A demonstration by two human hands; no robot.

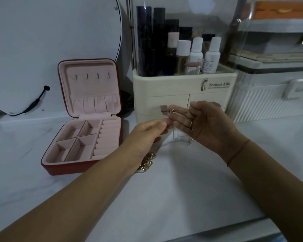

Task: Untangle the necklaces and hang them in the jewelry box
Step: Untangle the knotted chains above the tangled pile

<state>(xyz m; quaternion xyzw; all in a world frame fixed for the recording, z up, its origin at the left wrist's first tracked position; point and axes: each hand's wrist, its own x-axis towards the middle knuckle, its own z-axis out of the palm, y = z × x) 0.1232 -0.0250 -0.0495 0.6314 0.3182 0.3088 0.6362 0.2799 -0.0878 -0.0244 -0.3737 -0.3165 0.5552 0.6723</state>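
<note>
White counter [182,180], pale marbling, dim light. Cream makeup organizer [182,84] stands close behind the hands.

- Right hand [205,124]: raised, fingers curled round a thin silver chain [189,143]. A snarl sits at its fingertips and loose loops hang straight down toward the counter.
- Left hand [147,135]: thumb and forefinger pinch a strand just below the snarl, touching distance from the right fingertips.
- Gold necklaces [146,163]: heaped on the counter, partly under the left wrist.
- Jewelry box [63,169]: open, lid upright, to the left of both hands. The left hand is the nearer one. The four hooks [92,76] in the lid are bare.

Judgement: still untangling, nothing hung yet. Pull should run sideways, hands parting. There is open counter toward the camera, but the organizer crowds the far side.
</note>
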